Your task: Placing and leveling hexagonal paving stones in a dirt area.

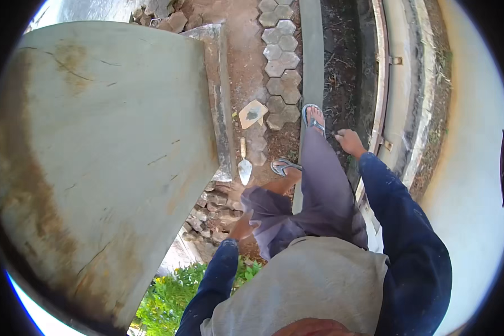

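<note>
My left hand (pixel 242 225) is at the side of my raised left leg, closed on a fold of the purple-grey trouser leg (pixel 266 215); the cloth partly hides its fingers. The bare shin shows below the bunched cloth. My right hand (pixel 351 143) hangs out to the right, over the dark soil strip, its fingers curled in and nothing visible in them. A pointing trowel (pixel 245 168) with a wooden handle lies on the ground ahead of my left foot, apart from both hands. Beyond it lies a tan piece of board (pixel 252 114) with a grey smear.
A large grey plastered slab (pixel 117 123) fills the left side. Hexagonal paving blocks (pixel 283 67) run along a narrow concrete kerb (pixel 312 50), where my sandalled right foot (pixel 315 119) stands. A soil-filled channel (pixel 341 61) and a rail (pixel 381 84) lie right. Broken stones (pixel 210 213) and green plants (pixel 173 297) are near left.
</note>
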The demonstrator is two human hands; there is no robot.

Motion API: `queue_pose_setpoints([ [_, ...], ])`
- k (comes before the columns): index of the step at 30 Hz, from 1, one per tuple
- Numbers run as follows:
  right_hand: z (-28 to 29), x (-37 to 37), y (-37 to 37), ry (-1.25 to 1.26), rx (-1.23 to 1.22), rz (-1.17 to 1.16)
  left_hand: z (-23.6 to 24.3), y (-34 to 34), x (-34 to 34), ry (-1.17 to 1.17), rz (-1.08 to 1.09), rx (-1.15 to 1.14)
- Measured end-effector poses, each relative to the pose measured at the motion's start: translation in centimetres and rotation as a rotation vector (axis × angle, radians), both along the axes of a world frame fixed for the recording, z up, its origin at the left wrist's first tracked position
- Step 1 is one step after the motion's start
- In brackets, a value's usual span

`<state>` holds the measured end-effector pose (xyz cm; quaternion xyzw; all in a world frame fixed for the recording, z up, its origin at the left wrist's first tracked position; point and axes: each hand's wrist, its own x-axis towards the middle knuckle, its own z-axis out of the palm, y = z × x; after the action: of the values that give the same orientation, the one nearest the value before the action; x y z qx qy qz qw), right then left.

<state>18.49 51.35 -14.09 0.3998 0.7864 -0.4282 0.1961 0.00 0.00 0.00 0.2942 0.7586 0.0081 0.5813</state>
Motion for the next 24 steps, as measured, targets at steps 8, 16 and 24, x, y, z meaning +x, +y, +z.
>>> queue_pose_setpoints([
  [8,13.1,24.5,-6.5,-0.185,0.225,-0.071,20.9,0.3,0.1,-0.270,0.499,-0.174],
  [16,24.6,25.4,-22.8,-0.192,0.068,-0.458,18.8,-8.2,-4.8,-0.104,0.595,0.103],
  [24,32.4,27.1,-36.2,-0.236,-0.099,-0.276,18.2,-22.1,-4.1,-0.181,0.945,0.036],
])
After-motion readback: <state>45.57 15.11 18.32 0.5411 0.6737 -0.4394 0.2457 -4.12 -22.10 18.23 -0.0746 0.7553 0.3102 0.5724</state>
